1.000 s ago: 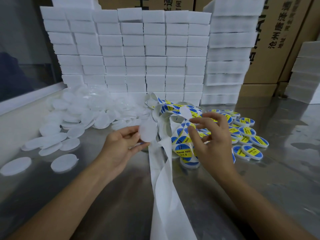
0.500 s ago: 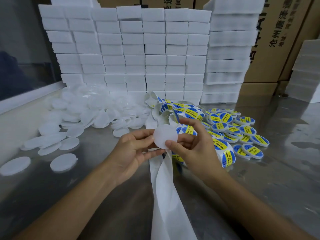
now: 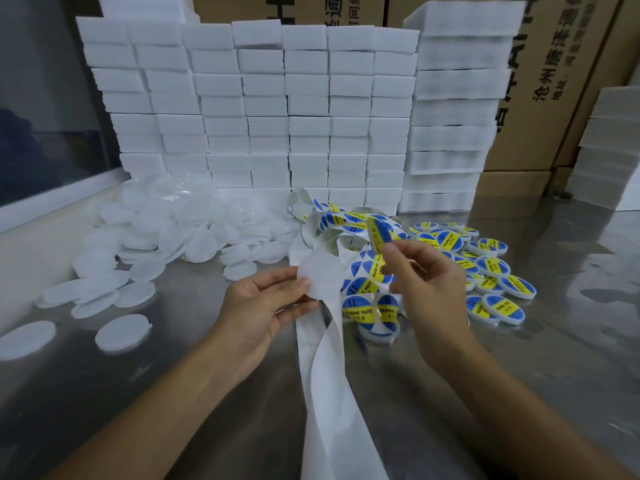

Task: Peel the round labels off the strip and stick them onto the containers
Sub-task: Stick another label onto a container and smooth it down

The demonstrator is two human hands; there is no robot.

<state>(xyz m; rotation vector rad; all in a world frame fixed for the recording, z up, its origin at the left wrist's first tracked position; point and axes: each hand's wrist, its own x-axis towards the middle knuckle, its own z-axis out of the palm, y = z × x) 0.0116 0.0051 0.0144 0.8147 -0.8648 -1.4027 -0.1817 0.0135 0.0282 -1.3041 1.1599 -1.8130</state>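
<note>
A: Left hand (image 3: 263, 308) pinches a blank white container (image 3: 320, 276) by its left rim, thumb on the face, fingers behind. Centre of the scene, above the steel table (image 3: 519, 375).

B: Right hand (image 3: 427, 277)?

A: Thumb and forefinger nip one round label (image 3: 378, 233) by its lower edge, the rest curled loosely. Just right of the container, not touching it.

B: Handling?

A: Label looks feather-light, floppy, tacky underneath; likely to curl onto itself. Hold by the margin only. Container seems light, stiffish, smooth; grip the rim, keep the face free.

B: Strip (image 3: 329, 393)?

A: Trails near-centre; labelled containers (image 3: 491, 268) lie right, blanks (image 3: 156, 237) left.
</note>
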